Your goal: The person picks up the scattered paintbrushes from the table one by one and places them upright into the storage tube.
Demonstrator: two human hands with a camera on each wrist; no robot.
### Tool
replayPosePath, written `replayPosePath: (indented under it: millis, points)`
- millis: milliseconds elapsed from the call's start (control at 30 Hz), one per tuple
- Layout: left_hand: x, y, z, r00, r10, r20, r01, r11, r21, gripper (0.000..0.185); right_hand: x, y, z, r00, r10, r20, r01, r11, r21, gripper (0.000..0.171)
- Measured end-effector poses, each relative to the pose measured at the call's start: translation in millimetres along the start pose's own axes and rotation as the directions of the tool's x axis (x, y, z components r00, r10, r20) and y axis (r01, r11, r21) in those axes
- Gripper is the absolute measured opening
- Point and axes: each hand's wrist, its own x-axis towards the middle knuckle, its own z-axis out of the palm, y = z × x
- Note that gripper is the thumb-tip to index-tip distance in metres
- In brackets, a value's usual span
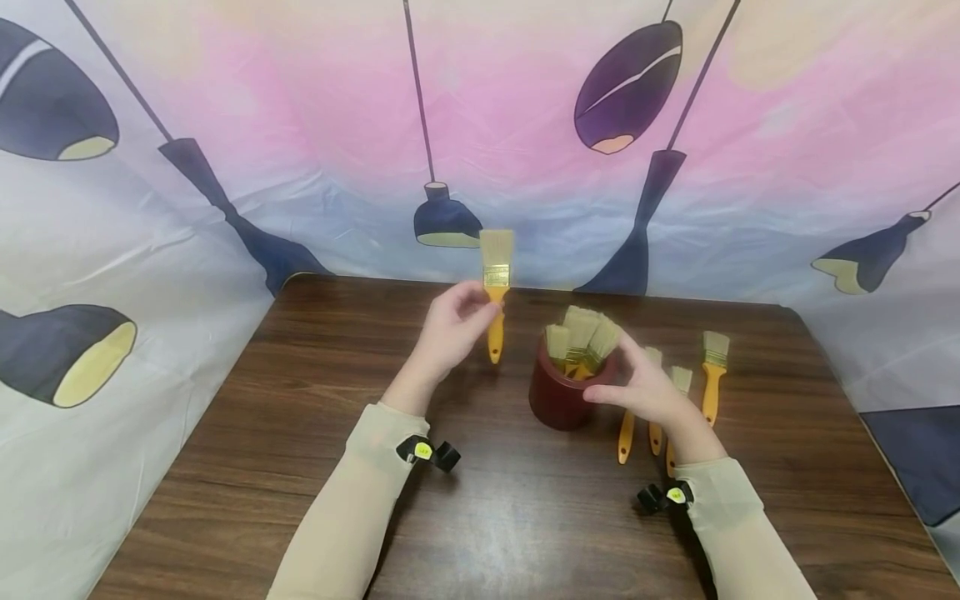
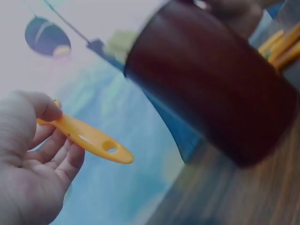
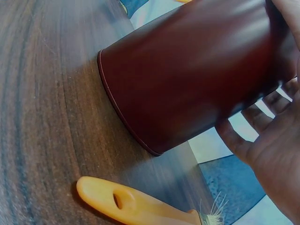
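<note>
Paintbrush (image 1: 496,287) is hanging in the air just left of and above the dark red cup (image 1: 561,395), its long axis running vertical, with pale bristles pointing up and the orange handle pointing down. The left hand (image 1: 453,323) is pinching the handle just below the metal ferrule between thumb and curled fingers; the forearm is rising from the lower left, wrist bent toward the cup. In the left wrist view the handle (image 2: 89,138) is appearing as smooth orange plastic, flat and tapered, with an oval hanging hole near its rounded end. The right hand (image 1: 643,385) is lying against the right side of the cup near the rim, with its thumb on the near face and its fingers curving round the wall. The cup is a smooth, glossy cylinder standing upright on the wood-grain table (image 1: 300,433). Three brushes (image 1: 581,340) are standing inside the cup, bristles up. More brushes of the same kind (image 1: 711,375) are lying flat on the table just right of the cup, bristles pointing away from the person; one handle (image 3: 136,206) is showing beside the cup base in the right wrist view.
</note>
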Motion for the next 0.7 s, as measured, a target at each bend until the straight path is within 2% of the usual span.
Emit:
replayPosePath:
  millis: [167,400,533,700]
  points:
    - [-5.7,23.4,7.8,0.997,0.040,-0.062,-0.046,0.992,-0.113,0.025,0,0,0,1.000,0.008,-0.002,-0.008,1.000,-0.011,0.103]
    - [-16.6,45.0,26.6,0.983,0.134,-0.126,-0.154,0.974,-0.166,0.021,1,0,0,1.000,-0.003,0.004,0.003,1.000,0.001,0.103]
    - [-21.7,48.9,42.6,0.974,0.184,-0.136,-0.208,0.958,-0.196,0.025,1,0,-1,1.000,-0.002,0.002,0.002,1.000,0.001,0.102]
    - [-26.2,45.7,55.9,0.971,0.207,-0.121,-0.227,0.954,-0.194,0.031,0,-1,0,1.000,-0.009,0.002,0.009,1.000,0.012,0.100]
